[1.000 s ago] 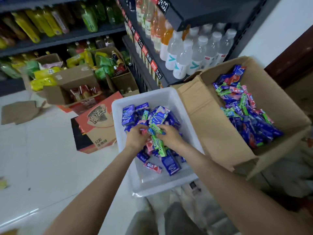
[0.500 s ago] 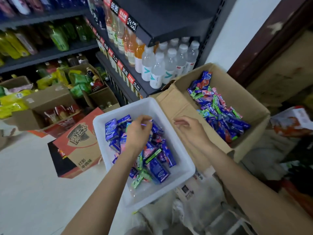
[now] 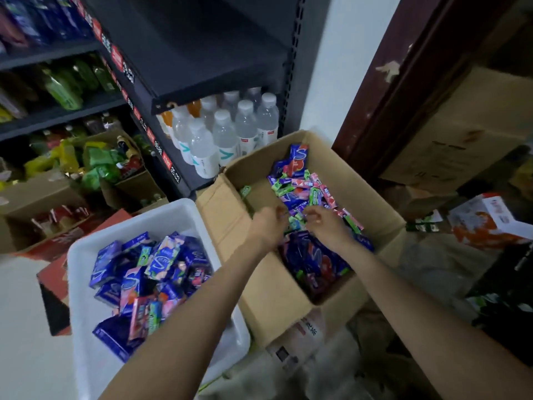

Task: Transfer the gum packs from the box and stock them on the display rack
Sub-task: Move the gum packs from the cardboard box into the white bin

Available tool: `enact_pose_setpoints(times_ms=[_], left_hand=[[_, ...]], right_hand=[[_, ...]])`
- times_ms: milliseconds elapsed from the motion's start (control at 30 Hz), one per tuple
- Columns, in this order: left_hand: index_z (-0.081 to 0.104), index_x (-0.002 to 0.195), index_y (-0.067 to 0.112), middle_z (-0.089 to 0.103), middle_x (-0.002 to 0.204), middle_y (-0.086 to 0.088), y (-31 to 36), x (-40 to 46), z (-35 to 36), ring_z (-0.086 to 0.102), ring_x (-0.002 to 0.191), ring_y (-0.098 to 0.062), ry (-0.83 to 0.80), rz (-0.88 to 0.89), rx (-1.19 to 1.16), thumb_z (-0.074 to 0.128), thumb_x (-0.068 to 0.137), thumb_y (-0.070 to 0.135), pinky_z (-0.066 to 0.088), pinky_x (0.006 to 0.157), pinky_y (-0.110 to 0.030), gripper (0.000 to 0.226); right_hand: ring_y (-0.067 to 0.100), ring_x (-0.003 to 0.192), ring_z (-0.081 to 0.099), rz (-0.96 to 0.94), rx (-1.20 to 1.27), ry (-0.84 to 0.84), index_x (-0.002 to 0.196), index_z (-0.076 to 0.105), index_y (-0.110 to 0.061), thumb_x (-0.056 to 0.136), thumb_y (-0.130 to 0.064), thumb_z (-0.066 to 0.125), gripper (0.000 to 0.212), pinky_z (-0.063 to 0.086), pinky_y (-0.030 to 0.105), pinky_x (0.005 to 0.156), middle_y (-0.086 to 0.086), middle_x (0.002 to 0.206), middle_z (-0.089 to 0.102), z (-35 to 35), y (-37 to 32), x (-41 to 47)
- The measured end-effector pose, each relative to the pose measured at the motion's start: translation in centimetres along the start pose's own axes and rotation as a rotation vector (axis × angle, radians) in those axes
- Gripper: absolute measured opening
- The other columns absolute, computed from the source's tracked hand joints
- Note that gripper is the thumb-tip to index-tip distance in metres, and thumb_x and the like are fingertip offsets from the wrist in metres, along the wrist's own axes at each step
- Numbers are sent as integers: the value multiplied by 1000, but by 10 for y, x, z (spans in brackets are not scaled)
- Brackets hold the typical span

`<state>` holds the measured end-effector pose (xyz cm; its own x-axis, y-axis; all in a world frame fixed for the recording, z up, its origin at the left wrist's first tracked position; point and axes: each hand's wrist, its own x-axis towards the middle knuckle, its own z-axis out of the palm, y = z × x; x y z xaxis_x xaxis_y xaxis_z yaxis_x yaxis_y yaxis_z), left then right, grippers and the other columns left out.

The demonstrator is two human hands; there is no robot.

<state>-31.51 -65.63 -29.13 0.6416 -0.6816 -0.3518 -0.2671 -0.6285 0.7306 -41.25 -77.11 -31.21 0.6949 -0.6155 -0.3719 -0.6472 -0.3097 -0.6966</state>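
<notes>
An open cardboard box [image 3: 323, 145] at the centre right holds a heap of gum packs [image 3: 300, 186] in blue, green and pink wrappers. Both my hands are inside it, over the middle of the heap. My left hand [image 3: 269, 223] reaches in from the box's left flap, fingers loosely curled above the packs. Just to its right, my right hand [image 3: 324, 225] has its fingers bent down among the packs. Motion blur hides whether either hand holds a pack. A white plastic bin [image 3: 86, 347] at the lower left contains several more gum packs [image 3: 150, 272].
A dark shelf rack [image 3: 202, 82] with water bottles [image 3: 227, 131] stands right behind the box and bin. Open cartons of snacks [image 3: 95, 166] sit on the floor at the left. A brown door frame [image 3: 403, 90] and more cartons stand at the right.
Both hands have left the white bin and moved right into the cardboard box. The view has swung to the right and closer to the box.
</notes>
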Motion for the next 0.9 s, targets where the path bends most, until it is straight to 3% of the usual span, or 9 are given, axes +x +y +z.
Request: enact_pose_setpoints(times_ms=[133,233,467,533,633,733,833,900], left_hand=[[53,127,1,57,126,-20,14,29,34,53,117,-34,-129,-107,177,49,95,14,41,95,-36,35],[53,126,1,57,127,-19,10,44,51,53,116,-31,-291,-151,292,56,94,22,42,93,-35,38],[58,112,6,62,112,-10,-3,50,68,57,104,-26,-400,-197,290,77,69,50,47,90,-36,64],[56,102,5,57,102,-10,-2,49,70,54,97,-26,-416,-212,346,78,69,48,44,78,-32,59],[55,92,7,53,90,-8,0,49,71,51,84,-21,-389,-226,297,80,69,42,37,67,-29,49],[54,93,9,56,90,-7,5,49,67,52,83,-20,-331,-206,225,80,72,36,38,66,-28,43],[57,100,7,64,95,-7,14,45,59,60,85,-21,-204,-131,114,80,73,27,46,69,-29,41],[58,106,8,65,99,-6,20,39,50,63,90,-21,-95,-76,36,79,75,22,49,73,-28,41]], right_hand=[[24,130,42,-42,-195,-234,142,38,-14,91,-15,60,56,36,27,95,8,146,39,-18,30,28],[26,137,30,-34,-306,-400,147,29,-18,87,-20,66,70,31,31,104,7,152,26,-24,47,38],[29,138,23,-33,-409,-382,148,23,-25,79,-14,74,86,30,40,110,9,150,17,-35,67,44],[30,141,16,-40,-482,-422,146,27,-24,77,-16,75,85,27,44,112,8,153,17,-37,70,45],[30,134,27,-59,-472,-429,133,40,-22,71,-19,80,74,33,47,106,7,144,33,-37,74,48],[25,113,46,-84,-362,-396,114,42,-20,68,-15,82,62,44,41,90,6,126,48,-40,74,48],[19,90,54,-101,-183,-301,101,42,-15,74,-11,77,45,45,27,67,-1,101,54,-49,73,44],[24,87,62,-104,-19,-245,93,48,-14,78,-9,73,29,51,30,66,4,93,61,-57,69,43]])
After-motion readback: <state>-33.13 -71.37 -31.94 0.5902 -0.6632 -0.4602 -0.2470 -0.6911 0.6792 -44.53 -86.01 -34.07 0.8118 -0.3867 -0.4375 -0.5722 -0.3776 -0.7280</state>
